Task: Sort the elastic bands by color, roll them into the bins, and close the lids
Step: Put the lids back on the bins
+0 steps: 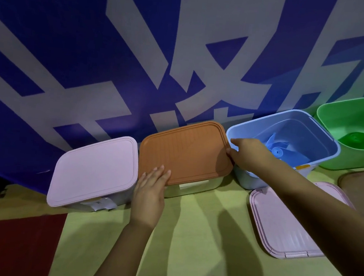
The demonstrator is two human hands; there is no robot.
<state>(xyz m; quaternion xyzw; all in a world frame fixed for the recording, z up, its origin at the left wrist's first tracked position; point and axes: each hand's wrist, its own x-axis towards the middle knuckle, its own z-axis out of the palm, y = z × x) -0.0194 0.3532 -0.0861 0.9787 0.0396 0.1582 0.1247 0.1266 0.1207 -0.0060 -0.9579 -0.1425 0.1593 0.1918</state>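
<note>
An orange lid (188,151) lies on a pale bin (192,188) in the middle. My left hand (151,188) presses flat on the lid's near left corner with straight fingers. My right hand (246,153) grips the lid's right edge. To the left stands a pink bin (123,196) with its pink lid (94,172) on. To the right an uncovered blue bin (288,123) holds rolled blue bands (278,150). Farther right an uncovered green bin (353,108) holds a green band (356,138).
A loose pink lid (283,226) lies on the yellow-green table (201,238) under my right forearm. A brown lid edge (357,186) shows at the far right. A blue and white banner (139,57) hangs behind the bins. A red surface (13,248) lies at lower left.
</note>
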